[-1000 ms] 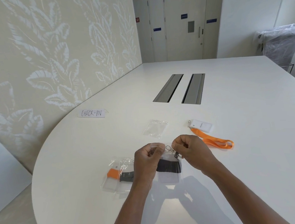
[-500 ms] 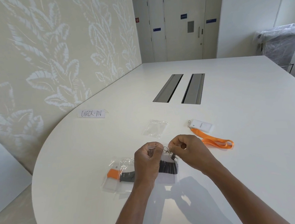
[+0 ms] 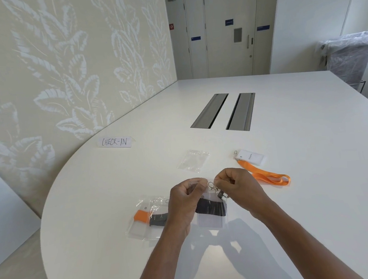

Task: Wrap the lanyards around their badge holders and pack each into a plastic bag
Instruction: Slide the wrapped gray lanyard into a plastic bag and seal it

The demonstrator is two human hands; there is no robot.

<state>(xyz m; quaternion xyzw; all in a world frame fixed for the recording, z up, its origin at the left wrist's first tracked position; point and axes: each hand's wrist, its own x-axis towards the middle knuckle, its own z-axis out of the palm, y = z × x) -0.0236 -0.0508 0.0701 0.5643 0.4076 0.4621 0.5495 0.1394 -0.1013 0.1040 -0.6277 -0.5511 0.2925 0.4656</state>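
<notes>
Both hands hold one clear plastic bag [image 3: 210, 212] just above the table [image 3: 306, 195]. The left hand [image 3: 185, 202] pinches the bag's top edge on one side and the right hand [image 3: 238, 187] pinches it on the other, each grip pressed together on the thin film. Inside the bag, below the two grips, sits a badge holder wrapped in a dark lanyard [image 3: 211, 208], with the metal clasp [image 3: 214, 189] poking up between the grips at the mouth.

The bag looks very light, soft and slippery, so it probably crumples if squeezed in the middle; the top edge is likely the best place to hold it for sealing. The clasp is stiff and may snag the opening, so it likely needs tucking down first.

Beside the left grip lies a pile of packed bags [image 3: 147, 218], showing orange and grey lanyards. Beyond the grips lies an empty bag [image 3: 193, 164]. Beyond the right grip and further out lies an unwrapped white badge holder [image 3: 251, 156] with its orange lanyard [image 3: 268, 176] trailing loose, judged the last one left to do.

The table is white, smooth and wide, with two grey slots [image 3: 223, 111] set in it and a card reading CHECK-IN [image 3: 114, 142]. A leaf-patterned wall [image 3: 61, 72] runs along the left; doors [image 3: 229, 28] close the far end.
</notes>
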